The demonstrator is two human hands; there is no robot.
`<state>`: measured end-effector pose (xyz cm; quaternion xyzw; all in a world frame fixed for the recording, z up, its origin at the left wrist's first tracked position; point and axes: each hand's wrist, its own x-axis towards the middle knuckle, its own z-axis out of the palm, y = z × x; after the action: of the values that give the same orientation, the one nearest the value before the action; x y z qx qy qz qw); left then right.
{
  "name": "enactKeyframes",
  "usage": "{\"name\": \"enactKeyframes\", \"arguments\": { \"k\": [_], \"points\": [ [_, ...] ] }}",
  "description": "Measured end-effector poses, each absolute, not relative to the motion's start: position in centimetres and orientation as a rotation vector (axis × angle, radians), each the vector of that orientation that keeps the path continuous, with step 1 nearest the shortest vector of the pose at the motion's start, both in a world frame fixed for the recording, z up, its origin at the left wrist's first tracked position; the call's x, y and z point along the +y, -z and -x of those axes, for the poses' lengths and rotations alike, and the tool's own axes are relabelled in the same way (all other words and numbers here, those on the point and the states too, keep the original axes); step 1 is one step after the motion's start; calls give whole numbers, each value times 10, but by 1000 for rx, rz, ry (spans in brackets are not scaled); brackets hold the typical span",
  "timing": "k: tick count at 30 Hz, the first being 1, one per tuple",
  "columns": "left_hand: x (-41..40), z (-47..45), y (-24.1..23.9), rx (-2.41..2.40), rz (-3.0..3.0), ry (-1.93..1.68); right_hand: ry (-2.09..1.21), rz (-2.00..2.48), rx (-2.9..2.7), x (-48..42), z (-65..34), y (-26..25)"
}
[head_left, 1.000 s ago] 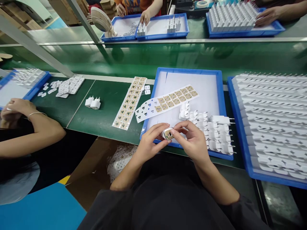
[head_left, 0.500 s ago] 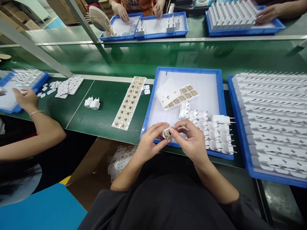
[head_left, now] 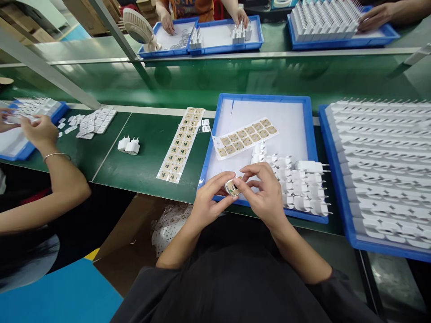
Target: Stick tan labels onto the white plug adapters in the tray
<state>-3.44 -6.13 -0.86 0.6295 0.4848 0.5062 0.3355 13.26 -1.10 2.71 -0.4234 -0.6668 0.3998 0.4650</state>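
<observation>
Both hands meet over the near edge of a blue tray point(head_left: 210, 148). My left hand point(head_left: 210, 199) grips a small white charger plug point(head_left: 231, 187) with a tan label on its face. My right hand point(head_left: 264, 193) pinches and presses on that same plug with thumb and fingers. Just beyond my hands lies a short sheet of tan labels point(head_left: 245, 137) on the tray's white liner. Rows of white plugs point(head_left: 299, 188) lie in the tray right of my right hand.
A long label sheet point(head_left: 182, 143) lies on the green belt left of the tray, two plugs point(head_left: 129, 145) farther left. A large blue tray of white plugs point(head_left: 380, 170) stands at right. A co-worker's arm point(head_left: 50, 179) works at left; other people's hands handle trays across the belt.
The label sheet in the tray has flattened out from a curled state. My hands shifted slightly up and left with the plug. The co-worker's hand at left moved toward their tray.
</observation>
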Motion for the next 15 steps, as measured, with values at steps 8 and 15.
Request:
{"name": "enactKeyframes", "arguments": {
  "k": [8, 15],
  "points": [
    [-63, 35, 22, 1249, -1437, -1421, -1420, 839, -1485, -12, -134, -23],
    [-59, 27, 18, 1253, -1737, -1565, -1276, 857, -1459, -20, -123, -19]
  ]
}}
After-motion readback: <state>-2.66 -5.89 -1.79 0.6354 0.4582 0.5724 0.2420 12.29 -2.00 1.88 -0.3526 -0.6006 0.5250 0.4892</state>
